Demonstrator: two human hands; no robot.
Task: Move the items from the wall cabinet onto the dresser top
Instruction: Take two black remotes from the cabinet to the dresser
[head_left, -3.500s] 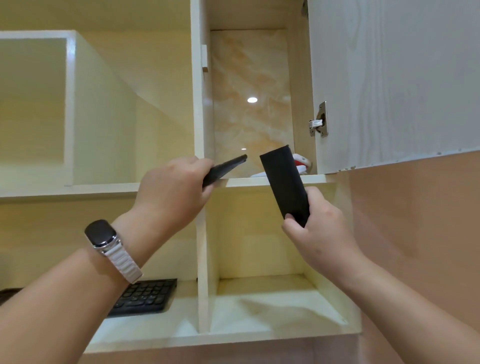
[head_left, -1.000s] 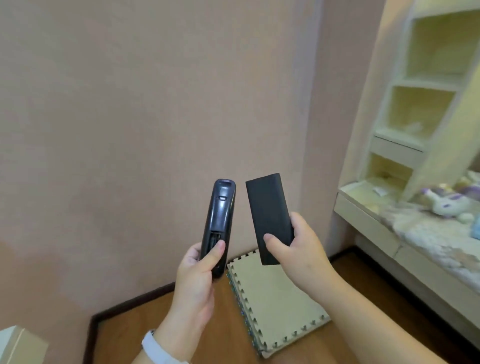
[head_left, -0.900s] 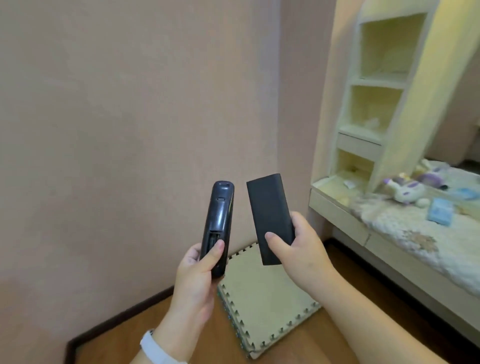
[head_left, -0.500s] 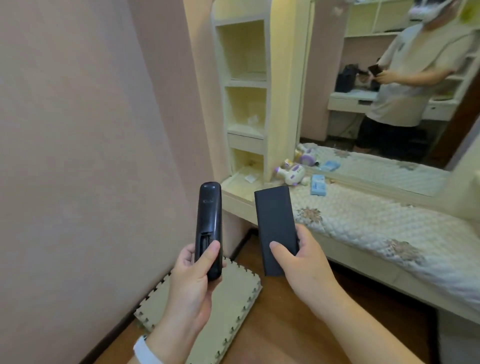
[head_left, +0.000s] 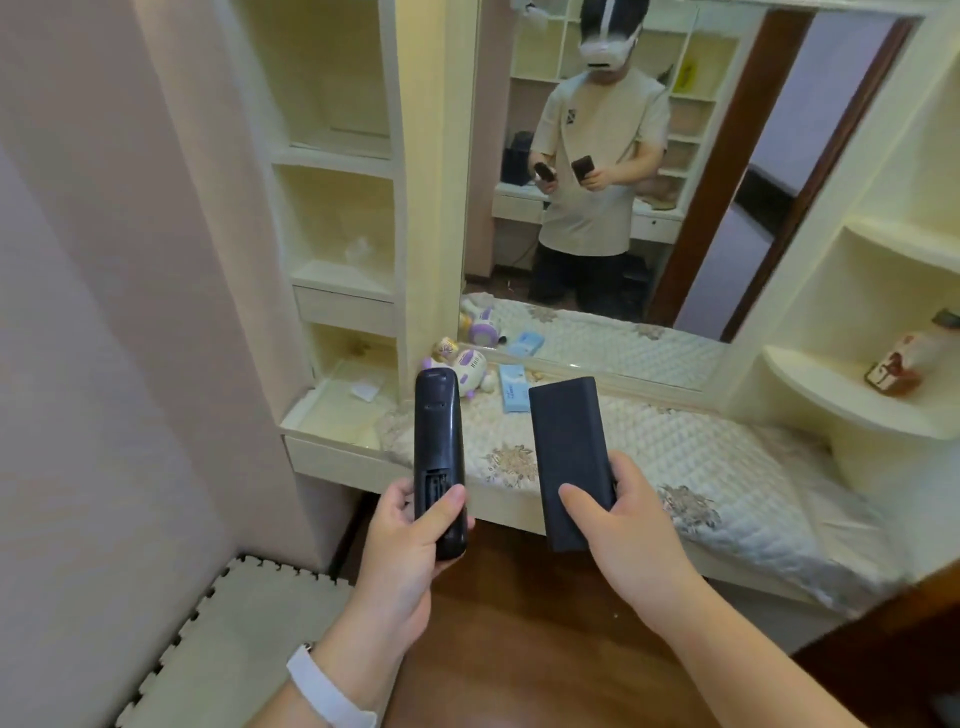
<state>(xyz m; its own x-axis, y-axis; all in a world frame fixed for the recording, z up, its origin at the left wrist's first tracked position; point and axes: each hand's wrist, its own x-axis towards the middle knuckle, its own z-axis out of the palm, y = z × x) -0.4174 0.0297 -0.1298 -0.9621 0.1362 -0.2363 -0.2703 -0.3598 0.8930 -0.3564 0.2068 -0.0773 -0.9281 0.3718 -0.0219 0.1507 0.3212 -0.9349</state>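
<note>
Your left hand (head_left: 410, 540) holds the remote (head_left: 438, 457) upright, and your right hand (head_left: 623, 525) holds the flat block (head_left: 569, 457) just to its right; the two stand side by side, apart, in front of the counter (head_left: 701, 467). On the counter, behind the remote, lies a plush toy (head_left: 467, 366), with a small packet (head_left: 511, 387) just right of it. The mirror (head_left: 675, 208) rises behind them along the counter's back edge. Shelves (head_left: 337, 208) stand to the mirror's left. To its right, a bottle (head_left: 901, 358) rests on a rounded shelf (head_left: 831, 389). A foam mat (head_left: 234, 649) lies on the floor at your lower left, beside the wall (head_left: 104, 312).
</note>
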